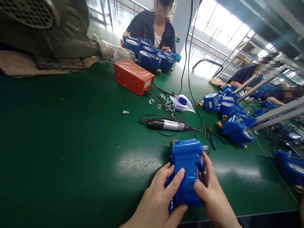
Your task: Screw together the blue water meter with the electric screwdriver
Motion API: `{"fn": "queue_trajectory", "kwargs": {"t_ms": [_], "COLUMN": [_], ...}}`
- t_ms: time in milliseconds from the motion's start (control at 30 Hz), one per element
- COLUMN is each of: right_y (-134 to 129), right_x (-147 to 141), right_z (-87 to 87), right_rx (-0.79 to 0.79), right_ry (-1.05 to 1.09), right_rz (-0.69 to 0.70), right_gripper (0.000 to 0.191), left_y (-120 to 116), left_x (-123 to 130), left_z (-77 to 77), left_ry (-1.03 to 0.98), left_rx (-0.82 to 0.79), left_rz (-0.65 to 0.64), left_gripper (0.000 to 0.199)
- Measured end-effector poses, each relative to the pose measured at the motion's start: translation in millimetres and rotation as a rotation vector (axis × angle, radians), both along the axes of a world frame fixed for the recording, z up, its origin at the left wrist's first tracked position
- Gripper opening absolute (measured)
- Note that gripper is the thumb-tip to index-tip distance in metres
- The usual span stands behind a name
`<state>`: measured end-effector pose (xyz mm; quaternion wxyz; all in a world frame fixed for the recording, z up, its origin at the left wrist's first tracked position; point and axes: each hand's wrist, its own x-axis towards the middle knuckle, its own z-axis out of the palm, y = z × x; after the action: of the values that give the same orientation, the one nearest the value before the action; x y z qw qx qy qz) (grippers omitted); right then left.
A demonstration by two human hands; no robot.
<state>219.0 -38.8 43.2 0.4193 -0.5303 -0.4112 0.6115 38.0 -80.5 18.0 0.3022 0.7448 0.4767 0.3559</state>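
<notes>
While left grip (158, 192) clasps, right grip (211, 190) opposite, blue meter (188, 177) held between

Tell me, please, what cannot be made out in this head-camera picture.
In the head view:
Held blue water meter: sides partly hidden by left grip and right grip.
Blower: cut off by left and top edges.
Label on orange power box: too small to read.
</notes>
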Motion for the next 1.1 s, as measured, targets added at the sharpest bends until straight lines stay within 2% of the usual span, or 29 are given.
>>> {"fn": "queue_trajectory", "kwargs": {"t_ms": [133, 267, 333, 467, 600, 833, 1000, 1100], "right_y": [1, 2, 2, 0, -1, -1, -6, -9], "right_x": [-3, -8, -8, -5, 4, 28, 19, 11], "right_z": [6.7, 10.8, 9.8, 4.4, -4.2, -28.8, -31.4, -33.6], "right_rx": [-0.003, -0.002, -0.006, -0.006, 0.075, 0.065, 0.015, -0.003], "right_ry": [-0.123, -0.033, 0.005, 0.045, 0.089, 0.183, 0.224, 0.341], "right_rz": [-0.011, -0.020, -0.044, -0.070, -0.014, -0.031, -0.106, -0.166], "right_gripper": [0.097, 0.097, 0.098, 0.097, 0.089, 0.082, 0.082, 0.086], "left_y": [2, 7, 11, 15, 14, 11, 12, 10], "left_x": [1, 2, 1, -2, -1, 1, 5, 7], "left_z": [-0.5, 2.0, 3.6, 2.7, -2.2, -3.2, -2.4, -1.4], "left_ry": [-0.117, -0.284, -0.328, -0.336, -0.345, -0.305, -0.290, -0.247], "left_rx": [-0.133, -0.446, -0.515, -0.469, -0.467, -0.424, -0.349, -0.250], "left_rz": [0.025, 0.156, 0.143, 0.064, 0.064, 0.061, 0.121, 0.151], "left_gripper": [0.090, 0.109, 0.109, 0.089, 0.080, 0.076, 0.074, 0.074]}}
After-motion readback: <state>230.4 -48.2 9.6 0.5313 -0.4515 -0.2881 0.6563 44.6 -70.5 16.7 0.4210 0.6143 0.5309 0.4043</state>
